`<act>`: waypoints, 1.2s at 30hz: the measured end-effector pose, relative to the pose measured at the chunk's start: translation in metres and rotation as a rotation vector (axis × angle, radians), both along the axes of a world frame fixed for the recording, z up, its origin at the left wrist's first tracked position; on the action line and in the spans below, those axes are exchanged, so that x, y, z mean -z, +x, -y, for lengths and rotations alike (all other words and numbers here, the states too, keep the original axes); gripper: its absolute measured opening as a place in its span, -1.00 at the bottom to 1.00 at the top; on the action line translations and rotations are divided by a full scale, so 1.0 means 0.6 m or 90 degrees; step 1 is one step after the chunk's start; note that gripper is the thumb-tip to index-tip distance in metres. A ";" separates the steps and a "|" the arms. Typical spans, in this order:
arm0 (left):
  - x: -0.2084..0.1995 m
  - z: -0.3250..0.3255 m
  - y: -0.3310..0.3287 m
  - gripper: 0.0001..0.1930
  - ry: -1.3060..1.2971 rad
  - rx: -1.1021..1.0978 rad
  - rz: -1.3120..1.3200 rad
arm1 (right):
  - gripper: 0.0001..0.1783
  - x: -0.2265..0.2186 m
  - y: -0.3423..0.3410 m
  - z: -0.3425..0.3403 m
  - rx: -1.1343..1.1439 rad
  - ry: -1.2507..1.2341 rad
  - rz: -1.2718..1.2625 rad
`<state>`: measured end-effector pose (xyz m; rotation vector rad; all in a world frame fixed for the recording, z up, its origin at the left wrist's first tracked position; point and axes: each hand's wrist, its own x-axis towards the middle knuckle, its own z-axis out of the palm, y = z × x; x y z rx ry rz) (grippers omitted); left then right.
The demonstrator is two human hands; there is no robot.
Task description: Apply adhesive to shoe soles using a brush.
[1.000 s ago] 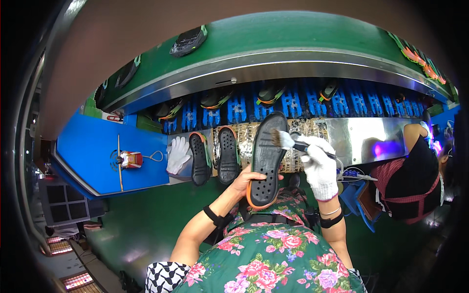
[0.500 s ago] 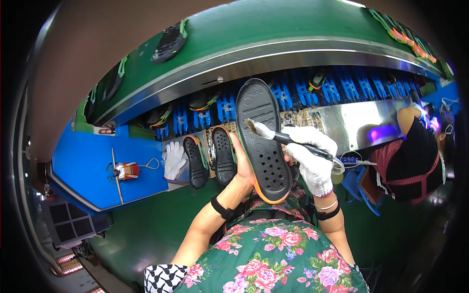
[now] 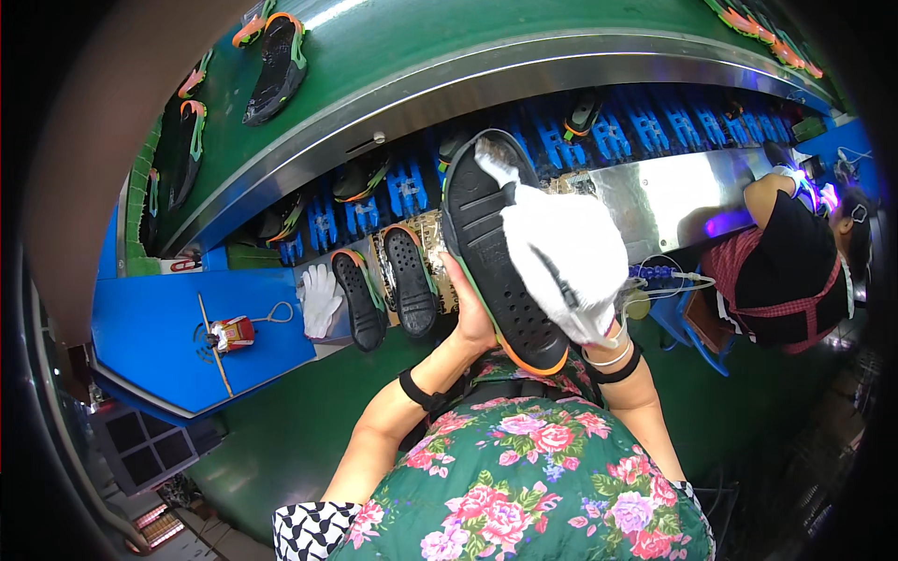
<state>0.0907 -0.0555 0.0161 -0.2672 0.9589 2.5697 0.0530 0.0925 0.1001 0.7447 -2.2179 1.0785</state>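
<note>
My bare left hand (image 3: 474, 316) is wrapped round the left edge of a black shoe sole (image 3: 479, 229) with an orange and green rim, held up in front of my body. My right hand (image 3: 569, 257), in a white glove, is closed round a brush (image 3: 499, 163) with a dark handle. The bristles lie against the upper end of the sole, and the glove hides much of the handle. Left of my left hand, two more soles, an outer sole (image 3: 359, 301) and an inner sole (image 3: 410, 280), rest side by side at the bench edge.
A white glove (image 3: 320, 299) lies beside the soles, near a blue table (image 3: 150, 327) with a small red container (image 3: 232, 334) and a stick. Beyond run blue racks (image 3: 407, 190) and a green conveyor (image 3: 421, 33) carrying shoe parts. At right a person (image 3: 781, 271) sits working.
The brush has moved up the sole to its upper end, my right hand turning over it. The sole now tilts more to the left. Shoes on the conveyor have shifted.
</note>
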 end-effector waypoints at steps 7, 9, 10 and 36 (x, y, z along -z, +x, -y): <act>0.041 0.000 0.001 0.07 0.104 0.006 -0.016 | -0.73 -0.010 0.019 0.012 0.006 -0.245 0.151; 0.055 -0.007 0.007 0.04 0.079 -0.026 -0.009 | -0.72 -0.014 0.025 -0.004 -0.030 -0.115 0.108; 0.052 -0.014 0.005 0.06 0.059 -0.029 -0.007 | -0.70 -0.010 0.024 -0.009 -0.037 -0.027 0.027; 0.101 0.006 -0.003 -0.03 -0.141 0.029 -0.114 | -0.63 0.022 0.046 0.011 -0.120 -0.154 0.036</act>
